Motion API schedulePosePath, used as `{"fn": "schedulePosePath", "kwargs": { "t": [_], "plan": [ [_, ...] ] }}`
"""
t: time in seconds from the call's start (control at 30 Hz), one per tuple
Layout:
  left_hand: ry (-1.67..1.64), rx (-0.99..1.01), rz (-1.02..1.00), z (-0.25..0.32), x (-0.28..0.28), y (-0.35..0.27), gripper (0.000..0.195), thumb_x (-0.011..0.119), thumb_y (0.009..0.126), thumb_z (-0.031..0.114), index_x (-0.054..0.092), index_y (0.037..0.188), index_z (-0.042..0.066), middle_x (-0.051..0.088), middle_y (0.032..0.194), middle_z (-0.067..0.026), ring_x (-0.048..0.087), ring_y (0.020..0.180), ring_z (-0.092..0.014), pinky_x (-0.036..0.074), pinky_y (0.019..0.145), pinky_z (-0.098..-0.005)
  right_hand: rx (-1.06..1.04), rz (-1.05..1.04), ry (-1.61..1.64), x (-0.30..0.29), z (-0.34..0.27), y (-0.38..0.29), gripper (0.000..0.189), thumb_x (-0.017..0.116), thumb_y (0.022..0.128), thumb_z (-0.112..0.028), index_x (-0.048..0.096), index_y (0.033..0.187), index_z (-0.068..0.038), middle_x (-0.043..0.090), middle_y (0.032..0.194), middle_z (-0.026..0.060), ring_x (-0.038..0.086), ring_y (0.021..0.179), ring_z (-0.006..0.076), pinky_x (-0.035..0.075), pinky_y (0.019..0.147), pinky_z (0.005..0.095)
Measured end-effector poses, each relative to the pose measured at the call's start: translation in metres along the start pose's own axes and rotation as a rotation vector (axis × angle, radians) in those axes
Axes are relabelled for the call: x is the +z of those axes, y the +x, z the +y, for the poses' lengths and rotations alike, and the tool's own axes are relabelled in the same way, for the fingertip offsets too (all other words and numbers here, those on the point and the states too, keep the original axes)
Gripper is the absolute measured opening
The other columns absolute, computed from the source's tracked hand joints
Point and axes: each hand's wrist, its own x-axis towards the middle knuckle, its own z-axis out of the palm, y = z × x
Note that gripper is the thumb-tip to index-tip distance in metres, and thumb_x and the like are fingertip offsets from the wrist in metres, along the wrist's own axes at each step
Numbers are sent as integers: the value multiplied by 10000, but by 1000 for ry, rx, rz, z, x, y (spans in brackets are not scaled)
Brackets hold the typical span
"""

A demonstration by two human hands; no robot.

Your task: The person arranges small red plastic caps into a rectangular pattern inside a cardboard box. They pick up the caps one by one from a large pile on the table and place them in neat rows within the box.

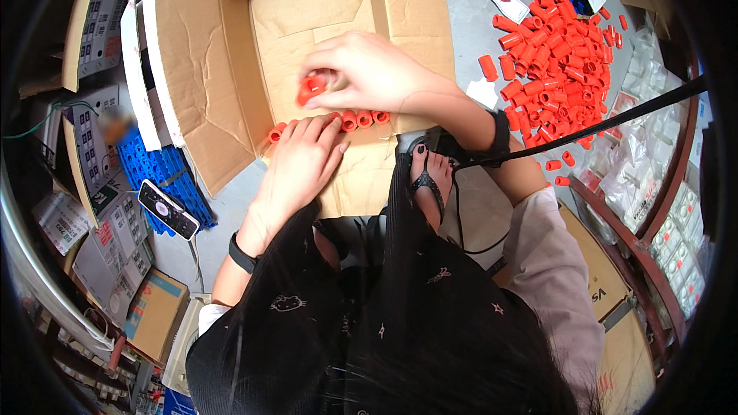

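Observation:
An open cardboard box (pixel 311 6) stands before me with its flaps folded out. Along its near inside wall runs a row of red plastic pipe fittings (pixel 364 119), their round ends facing up. My left hand (pixel 305 150) lies over the near edge, fingers resting on part of that row and hiding some fittings. My right hand (pixel 351 72) is above the box's inside, blurred, with a red fitting (pixel 314 86) between fingers and thumb. To the right, a large heap of similar red fittings (pixel 553 63) lies on the grey floor.
A phone (pixel 168 210) leans on blue plastic parts (pixel 167 173) at the left, beside printed cartons (pixel 109 248). A black cord (pixel 599 121) crosses from the right to my right wrist. My foot (pixel 429 178) is close to the box. Clear plastic bags (pixel 634 155) lie at the right.

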Motion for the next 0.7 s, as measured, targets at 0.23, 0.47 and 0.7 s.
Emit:
{"fn": "schedulePosePath", "kwargs": {
  "t": [0.23,0.47,0.7],
  "plan": [
    [97,78,281,-2,27,-11,603,655,858,451,546,1296,51,532,1300,-159,496,1215,-325,378,1028,-465,-53,-85,-374,61,12,60,188,705,753,-224,696,856,-68,693,761,126,696,738,296,539,629,391],
    [104,67,317,-7,38,-11,554,674,827,483,637,1147,33,633,1103,-144,568,1084,-327,415,962,-435,-91,-58,-446,114,16,61,108,683,696,-143,666,702,-36,665,663,170,691,642,316,540,553,425],
    [68,41,300,-6,39,-10,564,677,821,495,639,1145,35,633,1119,-134,565,1103,-316,409,973,-438,-74,-71,-394,112,17,60,127,694,695,-138,664,667,-17,657,653,189,689,649,334,547,557,429]
  ]
}}
